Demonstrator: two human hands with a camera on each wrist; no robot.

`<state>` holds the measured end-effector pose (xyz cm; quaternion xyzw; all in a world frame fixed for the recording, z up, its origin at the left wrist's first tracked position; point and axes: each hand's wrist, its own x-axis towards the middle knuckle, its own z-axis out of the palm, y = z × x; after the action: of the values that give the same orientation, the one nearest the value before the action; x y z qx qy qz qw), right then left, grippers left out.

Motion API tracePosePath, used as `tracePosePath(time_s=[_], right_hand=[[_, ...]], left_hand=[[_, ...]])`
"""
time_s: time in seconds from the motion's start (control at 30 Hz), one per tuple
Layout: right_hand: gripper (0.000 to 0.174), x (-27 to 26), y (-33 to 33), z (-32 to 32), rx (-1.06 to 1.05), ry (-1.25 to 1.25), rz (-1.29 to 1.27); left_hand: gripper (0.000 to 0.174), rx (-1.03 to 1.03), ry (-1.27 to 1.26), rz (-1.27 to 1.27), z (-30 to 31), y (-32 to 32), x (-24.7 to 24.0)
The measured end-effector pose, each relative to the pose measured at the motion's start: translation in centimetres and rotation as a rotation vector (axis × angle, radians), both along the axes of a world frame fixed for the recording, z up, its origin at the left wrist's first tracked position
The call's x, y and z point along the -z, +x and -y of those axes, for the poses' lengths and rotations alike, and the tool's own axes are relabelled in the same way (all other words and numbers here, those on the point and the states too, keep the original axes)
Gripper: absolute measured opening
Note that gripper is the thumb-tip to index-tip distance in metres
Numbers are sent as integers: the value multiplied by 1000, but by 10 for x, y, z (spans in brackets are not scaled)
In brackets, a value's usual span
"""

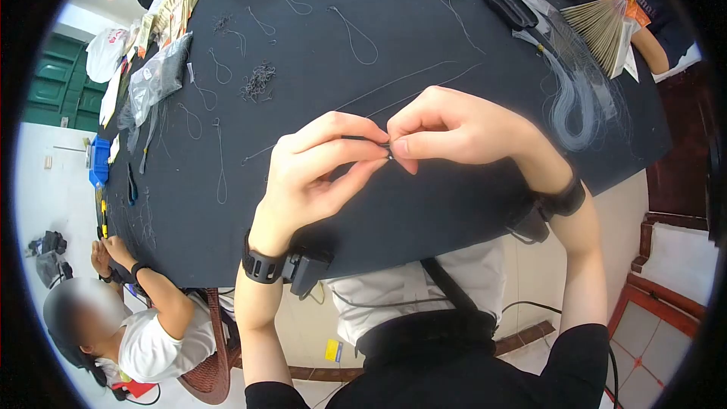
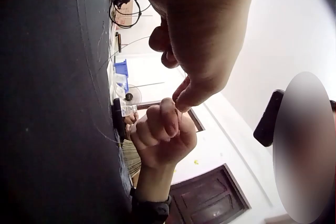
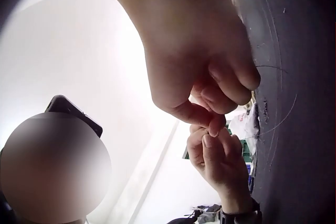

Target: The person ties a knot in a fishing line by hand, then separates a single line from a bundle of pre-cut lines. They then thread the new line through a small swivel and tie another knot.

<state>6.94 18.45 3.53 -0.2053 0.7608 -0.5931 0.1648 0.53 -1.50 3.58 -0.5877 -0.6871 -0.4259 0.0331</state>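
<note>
Both hands meet over the dark table (image 1: 454, 204), fingertips close together. My left hand (image 1: 314, 163) pinches a thin line between thumb and fingers, the other fingers bent. Thumb and forefinger of my right hand (image 1: 466, 132) pinch it right beside them. A tiny dark piece shows between the fingertips; I cannot tell what it is. Strands of thin line (image 1: 394, 82) run out behind the hands, and one end reaches left across the tabletop. In the right wrist view, a loose curve of line (image 3: 286, 118) stands out past the left hand (image 3: 218, 161).
Several looped lines (image 1: 220, 167) lie on the left and far side. Near them is a heap of small dark pieces (image 1: 259, 82) and a plastic bag (image 1: 160, 72). A bundle of clear line (image 1: 572, 113) and a fan of sticks (image 1: 602, 30) lie right. Other people sit around the table.
</note>
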Motion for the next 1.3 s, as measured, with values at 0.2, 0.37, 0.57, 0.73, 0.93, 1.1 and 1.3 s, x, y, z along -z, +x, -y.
tracePosePath(time_s=[0.2, 0.37, 0.57, 0.73, 0.93, 1.1, 1.3], right_hand=[[22, 5, 0, 2, -13, -30, -42], [22, -1, 1, 3, 68, -20, -79], [20, 2, 3, 6, 161, -73, -124], [19, 11, 3, 9, 188, -143, -172], [18, 3, 5, 8, 170, -136, -138], [17, 5, 4, 8, 164, -149, -134], [18, 7, 4, 8, 161, -139, -138]], left_hand=[[17, -9, 21, -13, 0, 0, 1], [18, -37, 61, -16, 0, -2, 3], [18, -91, 159, -15, 0, -4, 6], [17, -76, 174, -51, 1, -3, 3], [16, -58, 184, -63, 1, -4, 4], [17, -44, 187, -53, 0, -4, 4], [17, -51, 165, -24, 1, -1, 4]])
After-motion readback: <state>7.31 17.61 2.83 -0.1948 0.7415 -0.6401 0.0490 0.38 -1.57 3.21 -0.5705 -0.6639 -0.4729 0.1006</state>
